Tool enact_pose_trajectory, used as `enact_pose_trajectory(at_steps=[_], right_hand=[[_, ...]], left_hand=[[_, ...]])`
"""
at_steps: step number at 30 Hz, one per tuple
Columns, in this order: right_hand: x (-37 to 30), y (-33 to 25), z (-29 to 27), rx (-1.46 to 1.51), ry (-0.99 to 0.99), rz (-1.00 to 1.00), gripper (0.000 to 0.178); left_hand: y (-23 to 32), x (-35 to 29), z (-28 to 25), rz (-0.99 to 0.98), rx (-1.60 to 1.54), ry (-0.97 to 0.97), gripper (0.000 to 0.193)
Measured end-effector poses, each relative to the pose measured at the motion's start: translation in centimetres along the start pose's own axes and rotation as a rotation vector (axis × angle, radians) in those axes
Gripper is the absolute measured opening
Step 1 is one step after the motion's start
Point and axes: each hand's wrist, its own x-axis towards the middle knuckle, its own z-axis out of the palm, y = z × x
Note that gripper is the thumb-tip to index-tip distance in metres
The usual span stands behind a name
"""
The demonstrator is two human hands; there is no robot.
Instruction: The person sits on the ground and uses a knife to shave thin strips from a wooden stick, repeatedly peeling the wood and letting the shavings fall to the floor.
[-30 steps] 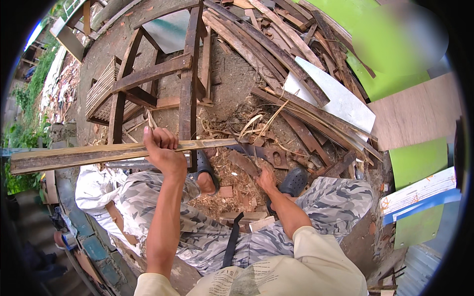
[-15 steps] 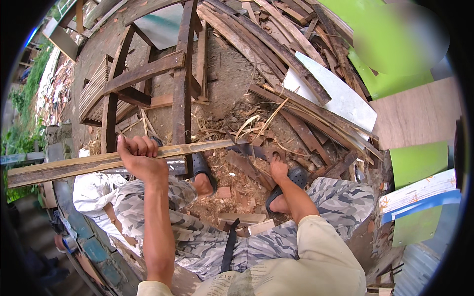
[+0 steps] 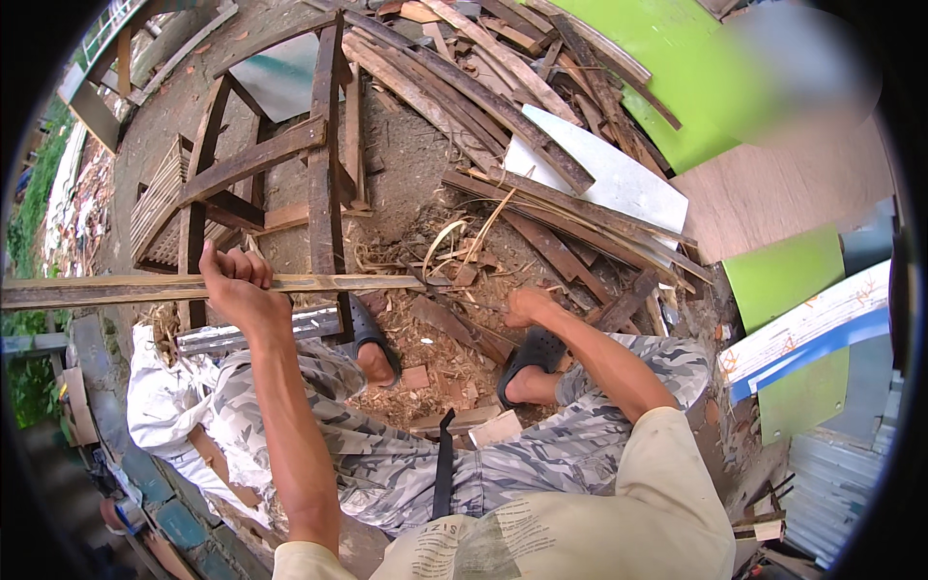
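Note:
My left hand (image 3: 242,288) is closed around a long wooden strip (image 3: 116,292), which lies nearly level across the left half of the view. Past my fist, its pale right end reaches over the ground between my feet. My right hand (image 3: 532,307) is closed on the handle of a dark-bladed machete (image 3: 466,301). Its blade shows thin, almost edge-on, and points left toward the strip's end. Whether the blade touches the wood I cannot tell. My fingers hide the handle.
A dark wooden frame (image 3: 323,193) stands beyond my left hand. Scrap boards (image 3: 580,232) are piled ahead to the right, by a white panel (image 3: 619,188). Wood shavings (image 3: 440,358) cover the ground between my sandals. Green sheets (image 3: 788,280) lie at the right.
The wooden strip has swung from a slant to nearly level. My right hand has turned, so the machete blade shows thin instead of broad. The whole view has shifted slightly.

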Motion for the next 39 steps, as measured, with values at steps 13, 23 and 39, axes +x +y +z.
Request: enact_pose_trajectory(at_steps=[13,23,39], right_hand=[[-15.7,14.1,-3.7,0.064,0.353,0.329,0.035],[-14.7,21.9,6.5,0.155,0.469,0.863,0.033],[-5.0,1.1,7.2,0.213,-0.366,0.182,0.045]], left_hand=[[-0.3,-0.5,-1.1,-0.033,-0.122,-0.044,0.044],[-0.9,0.1,-2.0,-0.02,-0.129,-0.05,0.043],[-1.1,0.4,-1.8,-0.029,-0.109,-0.01,0.044]])
